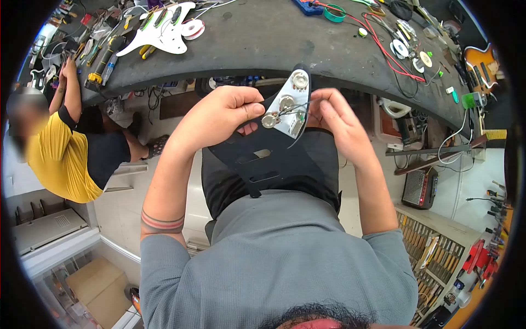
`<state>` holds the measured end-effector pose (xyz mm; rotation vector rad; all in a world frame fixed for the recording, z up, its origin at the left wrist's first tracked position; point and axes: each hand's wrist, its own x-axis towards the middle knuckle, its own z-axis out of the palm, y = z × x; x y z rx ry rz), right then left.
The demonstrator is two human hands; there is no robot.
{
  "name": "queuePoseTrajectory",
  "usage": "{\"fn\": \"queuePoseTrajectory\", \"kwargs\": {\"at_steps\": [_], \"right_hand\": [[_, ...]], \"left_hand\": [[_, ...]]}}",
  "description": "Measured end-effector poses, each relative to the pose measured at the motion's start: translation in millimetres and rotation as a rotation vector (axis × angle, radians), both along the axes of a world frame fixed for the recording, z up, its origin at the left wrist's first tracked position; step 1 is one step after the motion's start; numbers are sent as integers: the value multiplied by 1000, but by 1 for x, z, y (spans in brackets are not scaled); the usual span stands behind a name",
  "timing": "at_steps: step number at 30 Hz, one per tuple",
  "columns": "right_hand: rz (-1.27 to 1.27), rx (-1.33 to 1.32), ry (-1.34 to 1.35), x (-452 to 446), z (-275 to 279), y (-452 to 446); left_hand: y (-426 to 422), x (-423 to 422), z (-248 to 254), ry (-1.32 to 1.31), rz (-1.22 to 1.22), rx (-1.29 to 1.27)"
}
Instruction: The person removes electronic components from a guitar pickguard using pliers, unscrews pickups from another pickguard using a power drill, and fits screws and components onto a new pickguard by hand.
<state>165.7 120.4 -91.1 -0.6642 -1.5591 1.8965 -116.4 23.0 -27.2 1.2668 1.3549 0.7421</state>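
A black guitar pickguard lies back side up over my lap, with two slots cut through it. Its narrow end carries shiny metal shielding, several round potentiometers and a small switch. My left hand is closed on the pickguard's left edge, thumb on top. At the opposite side, my right hand has its fingers drawn together beside the shielding. Thin dark wires run from the potentiometers to its fingertips, which appear to pinch them; the exact contact is partly hidden.
The dark workbench curves ahead, bearing a white loaded pickguard, a solder spool, a yellow drill and red cables. A person in a yellow shirt works at left. A tool rack stands at right.
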Motion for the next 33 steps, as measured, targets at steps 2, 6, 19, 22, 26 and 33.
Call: {"fn": "queuePoseTrajectory", "kwargs": {"at_steps": [2,6,19,22,26,33], "right_hand": [[120,-66,25,9,-12,-4],[140,-93,-158,17,-13,-15],[133,613,-477,-39,82,29],[120,672,-479,-40,93,48],[50,748,-451,-13,110,93],[-340,781,-656,72,101,162]], "left_hand": [[2,-3,0,43,-2,-15],[9,-2,0,241,-7,-56],[23,-30,30,485,-188,-29],[28,-31,38,502,-215,25],[69,-27,55,525,-215,108],[183,-10,73,679,-326,175]]}}
